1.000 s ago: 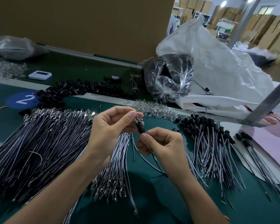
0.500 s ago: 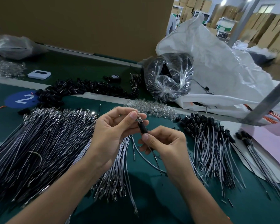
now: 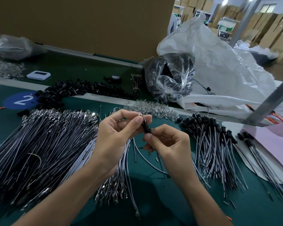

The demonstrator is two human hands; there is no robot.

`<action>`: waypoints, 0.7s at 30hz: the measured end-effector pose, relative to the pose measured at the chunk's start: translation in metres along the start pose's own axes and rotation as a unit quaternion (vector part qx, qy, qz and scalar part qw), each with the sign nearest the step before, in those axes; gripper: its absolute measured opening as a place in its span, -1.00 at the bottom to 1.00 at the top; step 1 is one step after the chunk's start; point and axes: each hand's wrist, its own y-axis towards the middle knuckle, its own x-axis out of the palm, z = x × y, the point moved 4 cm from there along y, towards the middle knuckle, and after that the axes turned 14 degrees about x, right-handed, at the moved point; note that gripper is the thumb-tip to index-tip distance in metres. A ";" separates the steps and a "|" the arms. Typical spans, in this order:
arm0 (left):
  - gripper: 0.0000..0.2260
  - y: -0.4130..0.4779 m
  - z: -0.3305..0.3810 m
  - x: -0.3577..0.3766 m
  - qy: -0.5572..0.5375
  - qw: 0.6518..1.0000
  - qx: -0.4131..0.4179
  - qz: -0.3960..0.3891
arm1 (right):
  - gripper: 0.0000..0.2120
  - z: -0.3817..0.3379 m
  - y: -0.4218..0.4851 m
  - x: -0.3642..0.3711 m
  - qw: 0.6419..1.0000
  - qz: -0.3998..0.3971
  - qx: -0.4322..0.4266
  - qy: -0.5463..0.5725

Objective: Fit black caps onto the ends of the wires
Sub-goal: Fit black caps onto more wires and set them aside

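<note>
My left hand (image 3: 119, 131) pinches the metal tip of a thin wire between thumb and forefinger, above the green table. A small black cap (image 3: 145, 128) sits on that wire just below the tip. My right hand (image 3: 168, 142) pinches the cap's lower end and the wire (image 3: 159, 163) that trails down under the hand. A big fan of bare wires (image 3: 44, 147) lies to the left. Wires with black caps fitted (image 3: 209, 144) lie in a heap to the right. Loose black caps (image 3: 75, 92) are piled along the table's far strip.
A clear bag of black parts (image 3: 170, 77) and a large white sack (image 3: 227, 70) stand behind. A heap of clear plastic pieces (image 3: 152, 110) lies near my hands. A pink sheet (image 3: 274, 144) and a metal post (image 3: 271, 98) are at right; a white device (image 3: 38, 75) at far left.
Both hands have stayed close together on the same wire. The right hand has slid the black cap a little up the wire towards the left fingers.
</note>
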 end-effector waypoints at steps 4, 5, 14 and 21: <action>-0.85 -0.001 -0.001 0.001 -0.002 1.000 -0.004 0.000 | -0.92 0.001 0.000 -0.001 0.999 0.017 -0.013 -0.023; -0.85 -0.002 -0.001 0.001 -0.002 1.000 -0.005 -0.002 | -0.92 0.002 -0.001 -0.001 0.999 0.022 -0.016 -0.029; -0.84 -0.003 -0.003 0.001 -0.012 1.000 -0.003 -0.014 | -0.87 0.000 0.000 -0.002 0.999 0.031 -0.017 -0.037; -0.89 -0.002 -0.005 0.000 0.011 1.000 0.010 -0.027 | -0.84 0.000 -0.001 -0.002 0.998 0.025 -0.018 -0.052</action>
